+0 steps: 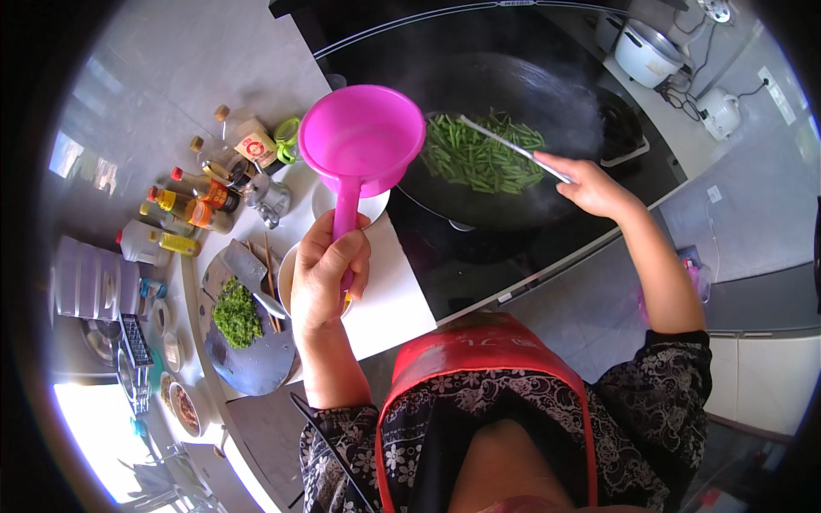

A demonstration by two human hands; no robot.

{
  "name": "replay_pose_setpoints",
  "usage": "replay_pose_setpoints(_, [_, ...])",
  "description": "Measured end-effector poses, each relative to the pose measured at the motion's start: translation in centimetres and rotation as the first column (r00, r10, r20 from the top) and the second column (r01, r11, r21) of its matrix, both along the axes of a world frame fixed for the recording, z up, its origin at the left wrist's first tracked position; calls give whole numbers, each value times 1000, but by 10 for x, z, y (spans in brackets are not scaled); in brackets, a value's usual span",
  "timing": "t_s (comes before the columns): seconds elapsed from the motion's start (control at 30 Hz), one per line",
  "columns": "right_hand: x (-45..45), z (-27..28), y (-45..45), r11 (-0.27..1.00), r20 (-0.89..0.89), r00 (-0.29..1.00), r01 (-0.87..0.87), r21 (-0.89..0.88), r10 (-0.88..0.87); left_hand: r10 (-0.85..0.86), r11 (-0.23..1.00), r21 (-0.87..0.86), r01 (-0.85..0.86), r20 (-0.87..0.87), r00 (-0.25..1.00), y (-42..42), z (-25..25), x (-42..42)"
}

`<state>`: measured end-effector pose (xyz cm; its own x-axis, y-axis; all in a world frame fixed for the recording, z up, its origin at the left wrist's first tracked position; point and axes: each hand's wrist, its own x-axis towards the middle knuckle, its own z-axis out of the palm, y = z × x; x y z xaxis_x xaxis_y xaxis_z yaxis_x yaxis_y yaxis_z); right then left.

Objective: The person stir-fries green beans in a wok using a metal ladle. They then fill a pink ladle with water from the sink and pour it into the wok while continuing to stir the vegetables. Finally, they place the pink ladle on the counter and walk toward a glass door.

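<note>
My left hand [330,266] is closed around the handle of a pink plastic water ladle [362,131], held up over the counter beside the stove. What the ladle holds, if anything, is hard to tell. My right hand [590,186] grips the metal handle of a utensil [513,146]; its far end lies among the beans. Cut green beans [481,154] are spread in a large dark wok [545,96], with faint steam above. Below and left of my left hand, chopped greens [236,314] and a cleaver [247,266] lie on a round cutting board [256,365].
Seasoning bottles [211,192] and a metal pot-like container [266,195] stand left of the ladle. Partly behind my left hand is a bowl [287,276]. A bowl of food [187,410] sits farther down the counter. A rice cooker [648,54] stands beyond the stove [487,282].
</note>
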<state>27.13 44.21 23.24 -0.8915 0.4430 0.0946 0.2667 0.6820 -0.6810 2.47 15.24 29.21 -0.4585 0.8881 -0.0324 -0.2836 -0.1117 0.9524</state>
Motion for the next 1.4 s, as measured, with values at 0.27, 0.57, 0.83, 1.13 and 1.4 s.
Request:
replay_pose_setpoints(0.27, [81,46,-11,674,170,961,24,738,-220,-8,1000,-29,8,-9,1000,10,-3,2])
replay_pose_setpoints(0.57, [109,53,-10,938,237,949,261,-227,-206,-40,998,-47,40,-4,999,16,-1,4])
replay_pose_setpoints(0.83, [79,25,-1,746,157,842,532,-400,-516,-64,996,-61,64,-5,998,12,-1,6])
replay_pose_setpoints(1.13, [32,18,-10,652,309,889,458,-604,-339,-60,996,-70,58,-34,998,11,3,10])
replay_pose_setpoints(1.4, [96,78,-32,695,311,904,425,-580,-293,-68,995,-74,66,-36,997,18,1,8])
